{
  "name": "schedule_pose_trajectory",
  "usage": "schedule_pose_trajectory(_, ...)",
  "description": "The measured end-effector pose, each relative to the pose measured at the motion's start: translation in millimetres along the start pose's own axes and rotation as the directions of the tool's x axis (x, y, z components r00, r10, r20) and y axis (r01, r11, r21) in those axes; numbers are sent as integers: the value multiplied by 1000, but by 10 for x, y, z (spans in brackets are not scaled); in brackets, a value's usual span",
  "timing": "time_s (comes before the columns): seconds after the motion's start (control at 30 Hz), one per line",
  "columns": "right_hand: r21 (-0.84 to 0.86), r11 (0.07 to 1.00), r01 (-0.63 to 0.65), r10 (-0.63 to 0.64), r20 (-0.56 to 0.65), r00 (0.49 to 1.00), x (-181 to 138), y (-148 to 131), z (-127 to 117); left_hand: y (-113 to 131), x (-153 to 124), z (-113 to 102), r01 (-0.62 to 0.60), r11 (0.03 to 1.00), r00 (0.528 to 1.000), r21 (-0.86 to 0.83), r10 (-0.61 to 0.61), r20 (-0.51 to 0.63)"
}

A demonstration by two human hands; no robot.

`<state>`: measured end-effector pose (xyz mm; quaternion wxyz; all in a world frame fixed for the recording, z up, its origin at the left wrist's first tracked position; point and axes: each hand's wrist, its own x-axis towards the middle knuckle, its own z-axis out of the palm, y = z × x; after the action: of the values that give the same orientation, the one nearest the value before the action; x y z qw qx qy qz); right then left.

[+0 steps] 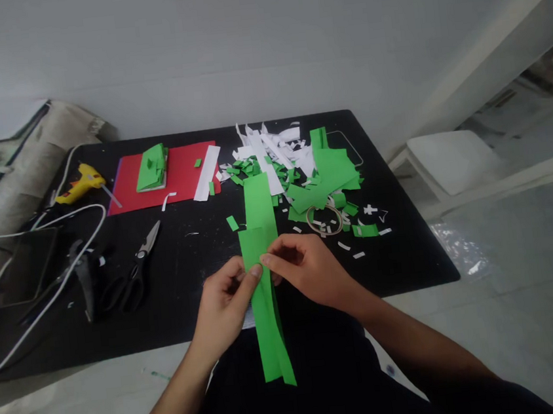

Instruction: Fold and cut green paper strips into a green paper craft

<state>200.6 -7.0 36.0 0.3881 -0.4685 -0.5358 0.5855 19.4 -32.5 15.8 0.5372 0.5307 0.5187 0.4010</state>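
A long green paper strip [263, 320], creased lengthwise, hangs over the table's front edge between my two hands. My left hand [226, 294] pinches its left side, thumb on top and fingers behind. From the other side, my right hand [307, 266] grips the strip's right edge between thumb and fingers, slightly higher up. Just beyond, another green paper strip [258, 199] lies on the table, its near end hidden behind the held one. A small green scrap [232, 223] rests left of it.
Black-handled scissors [135, 268] and a yellow glue gun [81, 183] with a white cable lie left. A folded green paper piece [152, 167] sits on a red sheet [177, 158]. White paper scraps [280, 144], green sheets [335, 174] and a tape roll [325, 220] fill the right side.
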Motion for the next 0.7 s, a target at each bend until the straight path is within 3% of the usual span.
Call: schedule_pose_trajectory(0.7,84,996,25,-17,-94,995,-4,-27,-5,-8,-5,4,2,1000,999,-25,-1,33)
